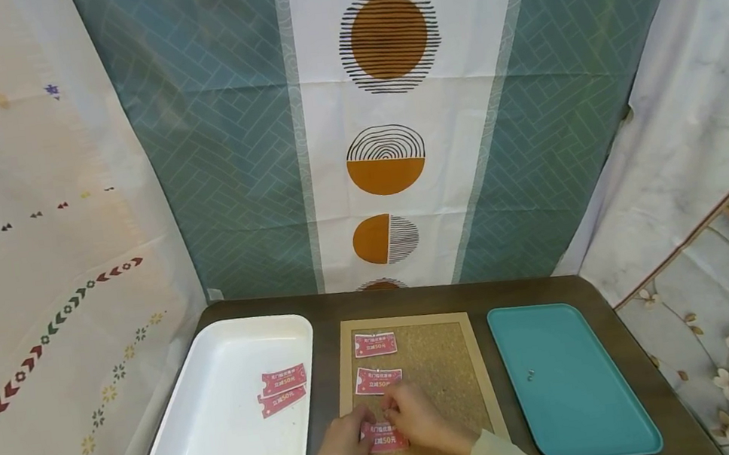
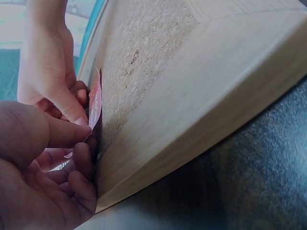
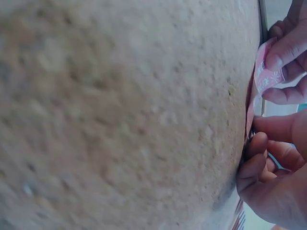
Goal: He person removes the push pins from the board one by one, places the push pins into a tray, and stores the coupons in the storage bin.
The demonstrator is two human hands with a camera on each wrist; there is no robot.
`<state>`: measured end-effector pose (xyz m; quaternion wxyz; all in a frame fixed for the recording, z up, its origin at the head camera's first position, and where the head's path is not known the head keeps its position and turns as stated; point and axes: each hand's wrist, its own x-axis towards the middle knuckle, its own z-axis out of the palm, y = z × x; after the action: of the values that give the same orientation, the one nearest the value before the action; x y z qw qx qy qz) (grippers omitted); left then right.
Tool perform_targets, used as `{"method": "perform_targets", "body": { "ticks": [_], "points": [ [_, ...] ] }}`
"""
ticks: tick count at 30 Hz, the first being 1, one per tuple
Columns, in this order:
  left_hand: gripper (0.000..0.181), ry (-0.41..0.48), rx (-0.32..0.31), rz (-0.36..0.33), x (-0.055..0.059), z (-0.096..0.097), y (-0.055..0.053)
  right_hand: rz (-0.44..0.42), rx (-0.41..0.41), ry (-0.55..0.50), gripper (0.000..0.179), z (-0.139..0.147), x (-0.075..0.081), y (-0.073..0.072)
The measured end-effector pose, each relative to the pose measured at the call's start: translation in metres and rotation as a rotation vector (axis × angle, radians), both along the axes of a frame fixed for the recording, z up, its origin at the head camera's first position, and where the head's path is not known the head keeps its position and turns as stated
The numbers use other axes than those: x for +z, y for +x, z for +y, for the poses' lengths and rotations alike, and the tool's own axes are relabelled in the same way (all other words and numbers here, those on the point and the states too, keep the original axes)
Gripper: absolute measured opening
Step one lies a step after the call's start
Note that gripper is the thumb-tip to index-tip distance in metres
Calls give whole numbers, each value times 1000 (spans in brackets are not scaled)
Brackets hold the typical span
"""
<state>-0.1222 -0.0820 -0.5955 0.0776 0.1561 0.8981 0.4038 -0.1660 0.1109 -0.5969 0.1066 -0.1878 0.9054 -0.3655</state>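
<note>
A pink paper coupon (image 1: 388,437) with white print lies against the cork board (image 1: 433,371), below two similar coupons fixed there. My left hand (image 1: 345,445) pinches its upper left corner between thumb and fingers; the right wrist view shows that corner of the coupon (image 3: 266,72) bent away from the cork. At the top edge my right hand (image 1: 422,418) has thumb and fingertips pinched together, touching the paper. What looks like a small pushpin (image 3: 251,133) is between them, mostly hidden. The upper coupon (image 1: 375,344) and middle coupon (image 1: 378,380) each carry a small pin at the top.
Left of the board stands a white tray (image 1: 225,427) holding two overlapping coupons (image 1: 282,382). To the right lies a teal tray (image 1: 575,384) with a few tiny clear pins (image 1: 530,375). Everything rests on a dark table (image 1: 414,297), with hanging cloths behind and at both sides.
</note>
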Motion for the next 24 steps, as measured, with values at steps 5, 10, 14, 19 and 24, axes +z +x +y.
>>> {"method": "perform_targets", "body": {
  "ticks": [5, 10, 14, 19, 24],
  "points": [
    [17, 6, 0, -5, 1, 0, 0, -27, 8, 26, 10, 2, 4, -3],
    [17, 11, 0, -5, 0, 0, 0, 1, 19, 79, 8, 2, 7, -3],
    [17, 10, 3, -3, 0, -1, 0, 17, 40, 107, 11, 2, 6, -3],
    [18, 16, 1, 1, 0, -2, -1, 27, 63, 136, 13, 2, 6, -4],
    [21, 28, -12, 0, 0, -3, -1, 19, 55, 117, 14, 4, 4, -5]
  ]
}}
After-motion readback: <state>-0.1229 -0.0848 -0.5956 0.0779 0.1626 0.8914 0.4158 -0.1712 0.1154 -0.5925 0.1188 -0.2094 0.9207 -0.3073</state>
